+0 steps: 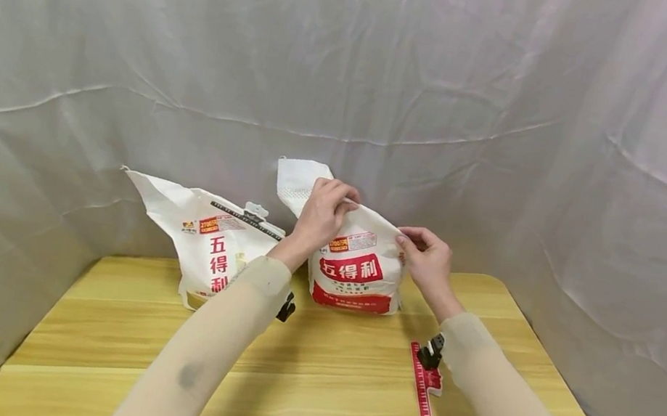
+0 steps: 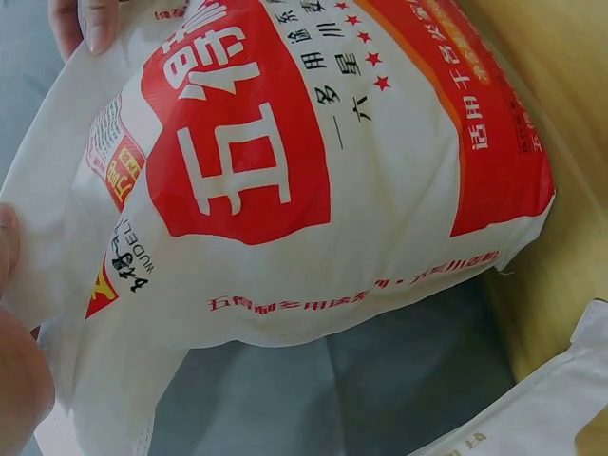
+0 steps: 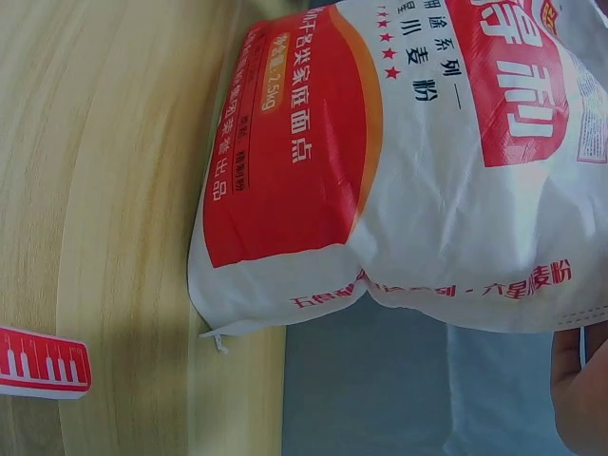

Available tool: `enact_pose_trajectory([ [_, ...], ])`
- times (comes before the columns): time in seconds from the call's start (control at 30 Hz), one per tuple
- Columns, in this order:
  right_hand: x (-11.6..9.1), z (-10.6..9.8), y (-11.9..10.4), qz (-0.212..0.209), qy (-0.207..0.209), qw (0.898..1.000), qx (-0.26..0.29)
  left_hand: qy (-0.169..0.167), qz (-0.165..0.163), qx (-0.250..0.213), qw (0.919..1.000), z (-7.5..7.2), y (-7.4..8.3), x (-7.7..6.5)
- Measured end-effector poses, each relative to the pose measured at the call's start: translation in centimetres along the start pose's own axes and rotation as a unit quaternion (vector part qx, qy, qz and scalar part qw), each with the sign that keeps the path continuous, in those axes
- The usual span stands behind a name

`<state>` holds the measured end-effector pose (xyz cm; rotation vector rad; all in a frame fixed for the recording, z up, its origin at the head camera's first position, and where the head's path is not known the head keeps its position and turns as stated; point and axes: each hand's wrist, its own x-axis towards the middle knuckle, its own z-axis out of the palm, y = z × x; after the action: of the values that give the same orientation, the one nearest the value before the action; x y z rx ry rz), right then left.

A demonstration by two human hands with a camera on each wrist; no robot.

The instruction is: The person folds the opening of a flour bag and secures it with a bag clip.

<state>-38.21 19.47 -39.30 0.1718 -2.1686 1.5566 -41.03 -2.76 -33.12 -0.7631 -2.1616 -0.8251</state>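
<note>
A white flour bag (image 1: 356, 271) with red print stands upright at the back of the table, its top end bent over to the left. My left hand (image 1: 325, 210) grips its upper edge near the bend, fingers over the top. At the upper right corner, my right hand (image 1: 427, 259) pinches the bag between thumb and fingers. In the left wrist view, the left hand (image 2: 21, 375) shows only partly at the frame's edge. The right wrist view has part of the right hand (image 3: 584, 399) at the bag's side.
Left of it leans a second flour bag (image 1: 211, 243), a black sealing clip (image 1: 247, 220) across its top. A red sealing clip (image 1: 422, 388) lies on the wooden table (image 1: 330, 384) by the right forearm. Grey cloth (image 1: 397, 64) hangs close behind the bags and along both sides.
</note>
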Motion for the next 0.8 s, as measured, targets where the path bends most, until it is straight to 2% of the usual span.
enact_pose_trajectory([
  [0.17, -0.2, 0.0, -0.1, -0.005, 0.007, 1.000, 0.009, 0.014, 0.006, -0.006, 0.9999, 0.3, -0.2, -0.2],
  [0.43, -1.3, -0.3, -0.8, -0.009, -0.007, 1.000, 0.006, 0.026, 0.015, -0.012, 0.9995, 0.4, -0.4, -0.5],
  [0.63, -2.2, -0.9, -1.4, -0.037, -0.007, 0.999, 0.025, 0.026, 0.020, -0.017, 0.9993, 0.3, -0.3, -0.7],
  [0.8, -4.0, -1.8, -3.7, -0.048, -0.008, 0.999, 0.009, 0.026, 0.021, -0.024, 0.9991, 0.3, -0.3, -0.8],
])
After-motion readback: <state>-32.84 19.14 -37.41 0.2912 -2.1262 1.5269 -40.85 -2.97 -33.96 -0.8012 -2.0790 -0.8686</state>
